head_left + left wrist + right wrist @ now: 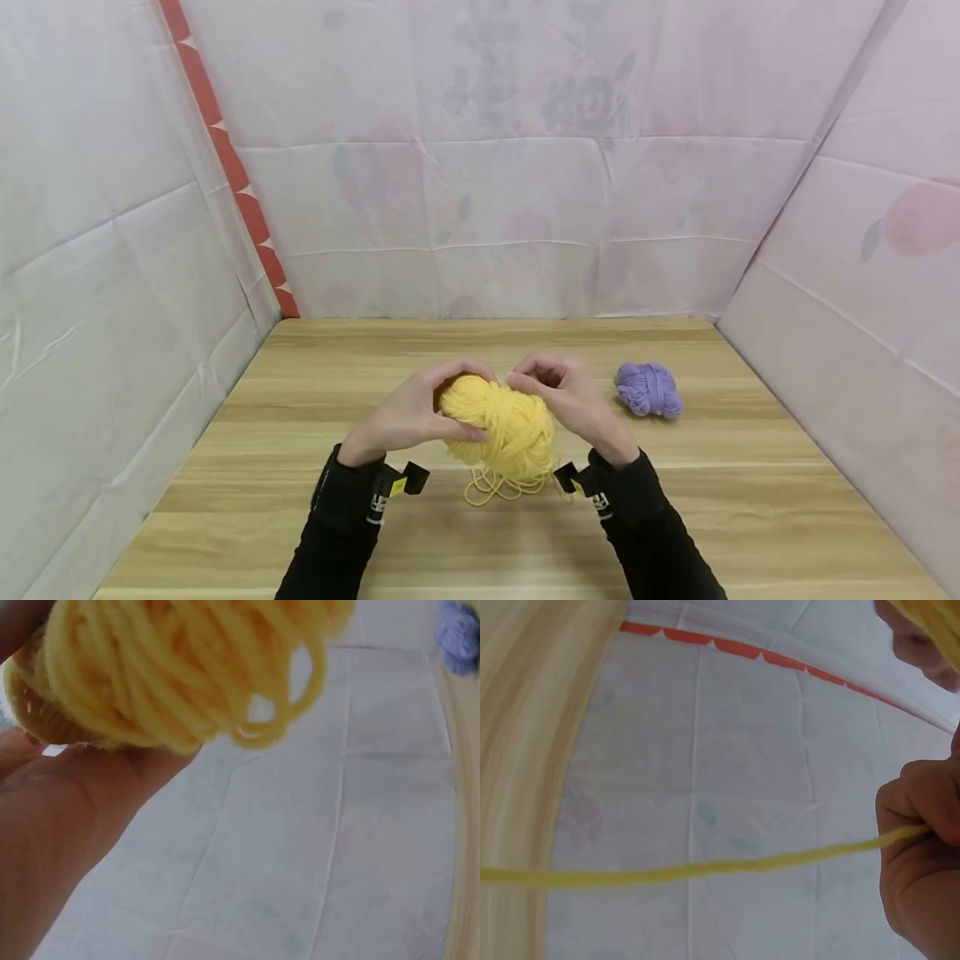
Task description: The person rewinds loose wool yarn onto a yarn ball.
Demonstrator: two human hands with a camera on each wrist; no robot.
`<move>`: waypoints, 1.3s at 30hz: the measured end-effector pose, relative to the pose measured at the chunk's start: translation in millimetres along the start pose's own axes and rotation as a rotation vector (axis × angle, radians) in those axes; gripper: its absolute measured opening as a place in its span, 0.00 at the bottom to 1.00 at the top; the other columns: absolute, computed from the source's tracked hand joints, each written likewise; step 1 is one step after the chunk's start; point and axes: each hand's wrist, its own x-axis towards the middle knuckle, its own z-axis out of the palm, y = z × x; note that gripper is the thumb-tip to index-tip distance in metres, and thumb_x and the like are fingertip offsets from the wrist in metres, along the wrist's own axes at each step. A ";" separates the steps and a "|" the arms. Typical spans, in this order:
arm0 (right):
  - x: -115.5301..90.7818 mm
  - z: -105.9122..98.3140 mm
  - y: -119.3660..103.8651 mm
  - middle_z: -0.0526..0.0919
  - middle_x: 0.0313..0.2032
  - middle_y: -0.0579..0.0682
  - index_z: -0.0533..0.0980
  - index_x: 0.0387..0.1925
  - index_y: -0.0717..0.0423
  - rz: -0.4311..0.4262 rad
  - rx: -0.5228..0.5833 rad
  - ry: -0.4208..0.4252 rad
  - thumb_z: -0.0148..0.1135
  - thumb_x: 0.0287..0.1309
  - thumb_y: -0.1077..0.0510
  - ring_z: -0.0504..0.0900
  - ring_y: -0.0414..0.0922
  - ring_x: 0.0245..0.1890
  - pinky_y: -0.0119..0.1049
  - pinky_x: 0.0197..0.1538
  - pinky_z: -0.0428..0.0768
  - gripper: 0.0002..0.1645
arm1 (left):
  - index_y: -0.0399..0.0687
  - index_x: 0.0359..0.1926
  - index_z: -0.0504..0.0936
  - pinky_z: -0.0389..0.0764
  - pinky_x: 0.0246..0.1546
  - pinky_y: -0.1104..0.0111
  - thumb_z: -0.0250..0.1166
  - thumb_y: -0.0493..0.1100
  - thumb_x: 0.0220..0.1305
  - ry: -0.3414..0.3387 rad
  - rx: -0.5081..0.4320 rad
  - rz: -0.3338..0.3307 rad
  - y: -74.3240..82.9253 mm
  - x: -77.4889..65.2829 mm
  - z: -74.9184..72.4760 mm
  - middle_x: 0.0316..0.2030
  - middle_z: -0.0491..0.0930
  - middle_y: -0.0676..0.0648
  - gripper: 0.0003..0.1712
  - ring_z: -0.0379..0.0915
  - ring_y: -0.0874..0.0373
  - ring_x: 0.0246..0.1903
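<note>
A yellow ball of yarn (504, 425) is held above the table by my left hand (420, 408), its thumb across the near side and its fingers over the top. In the left wrist view the yellow yarn (187, 667) fills the upper left, with loose loops at one edge. My right hand (570, 393) is at the ball's upper right. In the right wrist view, its curled fingers (915, 862) pinch a single yellow strand (705, 868) that runs off leftward. Loose loops of yarn (498, 487) show below the ball.
A purple ball of yarn (648, 390) lies on the wooden table (300, 500), to the right of my right hand. White printed sheets (510, 200) hang round the back and both sides, with a red strip (225, 158) at the back left corner.
</note>
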 end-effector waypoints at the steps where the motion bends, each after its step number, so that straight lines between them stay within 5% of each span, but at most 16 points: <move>1: 1.2 1.8 1.7 0.81 0.26 0.41 0.80 0.34 0.62 0.011 0.030 -0.010 0.57 0.65 0.63 0.73 0.35 0.22 0.29 0.25 0.75 0.07 | 0.49 0.53 0.74 0.82 0.43 0.65 0.74 0.33 0.50 0.016 -0.028 0.000 0.7 -0.7 -0.8 0.49 0.76 0.45 0.29 0.75 0.55 0.45; 6: 2.2 9.9 9.9 0.81 0.30 0.37 0.77 0.35 0.68 -0.060 0.101 -0.045 0.59 0.62 0.64 0.78 0.34 0.30 0.31 0.35 0.81 0.07 | 0.45 0.55 0.71 0.83 0.41 0.64 0.73 0.32 0.51 0.139 -0.156 -0.016 4.6 -2.5 -3.2 0.47 0.74 0.44 0.30 0.76 0.55 0.43; 10: 0.8 15.3 12.6 0.78 0.34 0.36 0.76 0.44 0.57 -0.034 0.137 -0.055 0.57 0.65 0.61 0.77 0.32 0.35 0.29 0.43 0.79 0.08 | 0.46 0.56 0.70 0.82 0.43 0.65 0.71 0.32 0.52 0.287 -0.228 -0.054 7.1 -2.3 -4.3 0.49 0.73 0.45 0.31 0.76 0.55 0.44; 15: 2.6 20.6 9.3 0.72 0.26 0.39 0.74 0.46 0.55 0.122 0.107 -0.083 0.50 0.67 0.64 0.69 0.32 0.23 0.26 0.29 0.72 0.09 | 0.46 0.58 0.69 0.82 0.44 0.64 0.70 0.34 0.55 0.480 -0.269 -0.078 9.2 0.9 -4.8 0.51 0.74 0.43 0.30 0.76 0.54 0.47; 22: 5.0 23.0 7.4 0.60 0.14 0.43 0.79 0.32 0.59 0.128 -0.011 -0.142 0.49 0.72 0.54 0.58 0.35 0.14 0.29 0.19 0.63 0.17 | 0.43 0.56 0.68 0.84 0.40 0.66 0.69 0.33 0.57 0.692 -0.250 -0.022 6.2 5.1 -5.7 0.47 0.76 0.42 0.27 0.79 0.54 0.43; 27: 2.7 20.7 6.0 0.66 0.18 0.44 0.80 0.33 0.58 0.109 -0.054 -0.141 0.51 0.70 0.55 0.62 0.35 0.17 0.28 0.20 0.65 0.14 | 0.43 0.55 0.70 0.83 0.38 0.65 0.71 0.34 0.54 0.775 -0.128 -0.037 2.2 5.5 -5.5 0.46 0.75 0.42 0.28 0.77 0.53 0.43; 31: -0.6 15.5 0.5 0.73 0.22 0.44 0.80 0.33 0.58 0.125 -0.058 -0.124 0.54 0.69 0.56 0.64 0.34 0.19 0.28 0.22 0.66 0.12 | 0.44 0.54 0.72 0.79 0.41 0.63 0.75 0.36 0.50 0.776 0.057 -0.064 -3.8 5.9 -3.3 0.48 0.76 0.42 0.30 0.73 0.53 0.45; 39: -9.0 -5.1 -10.7 0.71 0.22 0.41 0.78 0.34 0.58 0.122 -0.030 -0.080 0.57 0.66 0.57 0.65 0.35 0.20 0.31 0.23 0.70 0.09 | 0.40 0.49 0.76 0.76 0.49 0.58 0.78 0.34 0.42 0.625 0.464 0.025 -14.0 10.9 6.2 0.47 0.79 0.42 0.30 0.75 0.49 0.47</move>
